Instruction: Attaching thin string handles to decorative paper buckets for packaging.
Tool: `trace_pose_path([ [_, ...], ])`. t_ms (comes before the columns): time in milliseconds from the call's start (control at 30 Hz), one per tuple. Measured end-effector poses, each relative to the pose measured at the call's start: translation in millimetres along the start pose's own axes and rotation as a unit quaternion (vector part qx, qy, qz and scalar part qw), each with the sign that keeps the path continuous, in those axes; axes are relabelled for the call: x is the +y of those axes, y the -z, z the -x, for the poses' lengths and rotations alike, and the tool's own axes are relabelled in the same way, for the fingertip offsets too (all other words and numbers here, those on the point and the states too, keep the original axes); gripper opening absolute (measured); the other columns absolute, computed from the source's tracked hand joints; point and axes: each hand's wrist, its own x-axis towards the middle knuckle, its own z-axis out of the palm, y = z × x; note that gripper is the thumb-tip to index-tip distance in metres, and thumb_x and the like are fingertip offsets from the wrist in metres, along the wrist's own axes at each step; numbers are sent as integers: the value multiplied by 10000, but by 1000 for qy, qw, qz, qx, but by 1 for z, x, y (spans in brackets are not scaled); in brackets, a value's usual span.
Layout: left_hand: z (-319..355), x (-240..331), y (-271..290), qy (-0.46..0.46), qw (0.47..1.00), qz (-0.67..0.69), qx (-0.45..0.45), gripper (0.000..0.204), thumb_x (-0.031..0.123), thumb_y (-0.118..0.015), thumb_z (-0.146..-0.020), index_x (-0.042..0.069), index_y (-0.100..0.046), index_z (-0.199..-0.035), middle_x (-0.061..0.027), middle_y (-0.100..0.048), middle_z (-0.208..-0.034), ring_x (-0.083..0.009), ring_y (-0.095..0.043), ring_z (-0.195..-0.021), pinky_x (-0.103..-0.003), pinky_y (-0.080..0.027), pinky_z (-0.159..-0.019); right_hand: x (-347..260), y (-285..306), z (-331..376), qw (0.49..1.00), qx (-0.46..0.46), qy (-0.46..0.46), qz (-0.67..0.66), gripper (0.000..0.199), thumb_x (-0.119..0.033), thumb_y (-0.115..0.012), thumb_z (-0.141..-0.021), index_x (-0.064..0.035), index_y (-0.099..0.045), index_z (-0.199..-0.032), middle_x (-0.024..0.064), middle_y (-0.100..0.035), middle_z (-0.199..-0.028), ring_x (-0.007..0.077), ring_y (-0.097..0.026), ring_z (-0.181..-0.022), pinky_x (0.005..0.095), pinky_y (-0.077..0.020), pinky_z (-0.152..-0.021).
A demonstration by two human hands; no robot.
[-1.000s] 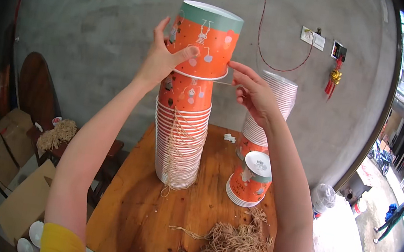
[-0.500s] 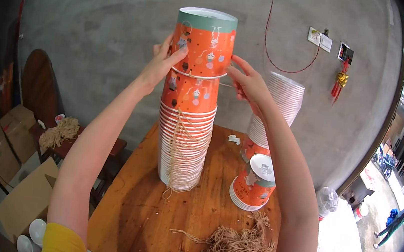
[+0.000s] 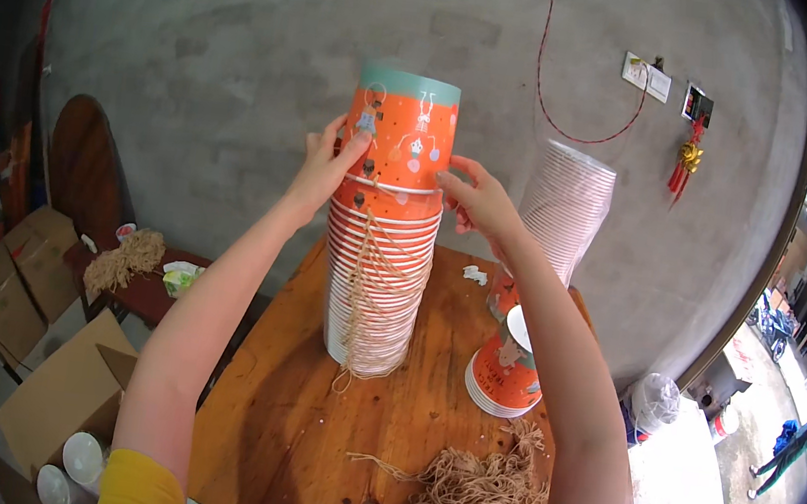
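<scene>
An upside-down orange paper bucket [image 3: 405,141] with a green band and small printed figures tops a tall stack of nested paper buckets [image 3: 382,280]. Against its left side, my left hand [image 3: 325,170] grips it, thumb on the front and fingers partly hidden behind. My right hand [image 3: 480,203] has its thumb and index finger at the right edge of the same bucket, just above the white rim; the other fingers are curled below. Thin tan cords [image 3: 358,292] hang down the front of the stack.
To the right stand a shorter stack of orange buckets [image 3: 506,377] and a plastic-wrapped tall stack [image 3: 568,207]. A heap of tan cord [image 3: 468,502] lies on the wooden table [image 3: 298,456] near me. Cardboard boxes [image 3: 64,392] are at left; a grey wall is behind.
The top bucket has gone down further over the stack, so less orange shows beneath its rim. Both hands have moved down with it.
</scene>
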Motion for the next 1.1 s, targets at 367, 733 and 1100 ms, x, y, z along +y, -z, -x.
trace_pose_path([
  [367,20,-26,-5,2,1000,-9,4,872,676,-521,-873,102,-284,-1485,-175,-324,-1288,-320,-410,-1242,-399,-345,-1067,33,-10,1,999,-20,22,-40,720,-308,-691,-880,-18,-310,-1417,33,-592,-729,86,-509,-539,251,-425,-451],
  [733,19,-34,-16,-54,999,1,-5,798,617,-496,-925,69,-312,-1476,-186,-336,-1293,-297,-431,-1201,-398,-354,-1047,34,-4,21,999,-14,8,28,686,-266,-658,-900,-64,-305,-1453,35,-581,-776,91,-536,-582,252,-448,-473],
  [1100,185,-91,-39,-80,993,3,89,237,191,-501,-1010,28,-527,-1181,-63,-528,-1055,-153,-521,-981,-279,-431,-868,164,72,178,834,107,71,536,329,-353,-654,-862,-83,-621,-1046,116,-639,-1021,331,-593,-1015,465,-491,-819],
])
